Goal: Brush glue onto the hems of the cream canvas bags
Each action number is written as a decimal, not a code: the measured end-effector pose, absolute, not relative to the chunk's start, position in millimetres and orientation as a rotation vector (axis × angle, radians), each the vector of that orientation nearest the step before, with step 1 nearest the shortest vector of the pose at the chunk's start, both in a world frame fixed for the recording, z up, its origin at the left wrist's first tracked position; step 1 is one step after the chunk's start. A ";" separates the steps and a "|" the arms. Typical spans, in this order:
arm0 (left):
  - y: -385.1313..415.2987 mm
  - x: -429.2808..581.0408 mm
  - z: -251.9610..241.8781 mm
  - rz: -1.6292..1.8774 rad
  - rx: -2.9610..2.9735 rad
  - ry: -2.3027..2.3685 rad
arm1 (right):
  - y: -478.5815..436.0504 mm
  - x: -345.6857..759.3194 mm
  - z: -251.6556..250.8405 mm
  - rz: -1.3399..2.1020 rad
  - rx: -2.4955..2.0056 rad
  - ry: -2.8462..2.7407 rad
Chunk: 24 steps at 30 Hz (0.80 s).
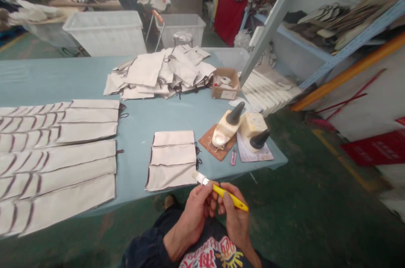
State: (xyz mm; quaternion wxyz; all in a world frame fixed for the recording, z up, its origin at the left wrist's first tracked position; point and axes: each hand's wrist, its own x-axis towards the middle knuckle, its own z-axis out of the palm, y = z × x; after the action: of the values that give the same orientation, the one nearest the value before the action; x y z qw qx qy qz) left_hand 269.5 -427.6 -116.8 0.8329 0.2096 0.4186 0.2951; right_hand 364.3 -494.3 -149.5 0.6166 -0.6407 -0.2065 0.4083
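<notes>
Left hand (195,214) has thumb and fingertips pinched on the brush (219,190) near the bristle end, and the right hand (236,218) has its fingers curled in around the yellow handle end. Brush is up just off the table's (134,162) near edge, tip overlapping the small cloth (172,159); can't tell if they're actually touching.

Left hand (193,215) and right hand (234,220) close together, both gripping.
The left thumb (205,190) lies over its curled fingers (211,208) in a pinch; the right thumb (228,201) points up and left. The left wrist (174,240) slants up and rightward from a dark sleeve (147,249), the right wrist (248,247) up and leftward.
</notes>
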 end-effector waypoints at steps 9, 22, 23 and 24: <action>-405.0 215.4 -134.4 0.283 0.826 0.882 | -430.4 371.8 -156.4 0.655 -1.502 -0.185; -353.4 205.8 -138.0 0.623 0.851 1.135 | -388.5 432.7 -154.1 1.257 -1.062 0.049; -351.7 212.6 -135.1 0.641 0.861 1.133 | -387.3 433.6 -155.8 1.319 -1.024 0.057; -350.4 219.5 -132.4 0.659 0.870 1.130 | -386.4 434.9 -157.7 1.370 -0.990 0.064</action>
State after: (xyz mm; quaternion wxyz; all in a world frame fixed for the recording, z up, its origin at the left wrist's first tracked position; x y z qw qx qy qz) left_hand 219.5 -350.4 -132.4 0.7071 0.3916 0.5088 0.2964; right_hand 434.9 -386.4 -157.7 0.6633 -0.4380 0.0284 0.6061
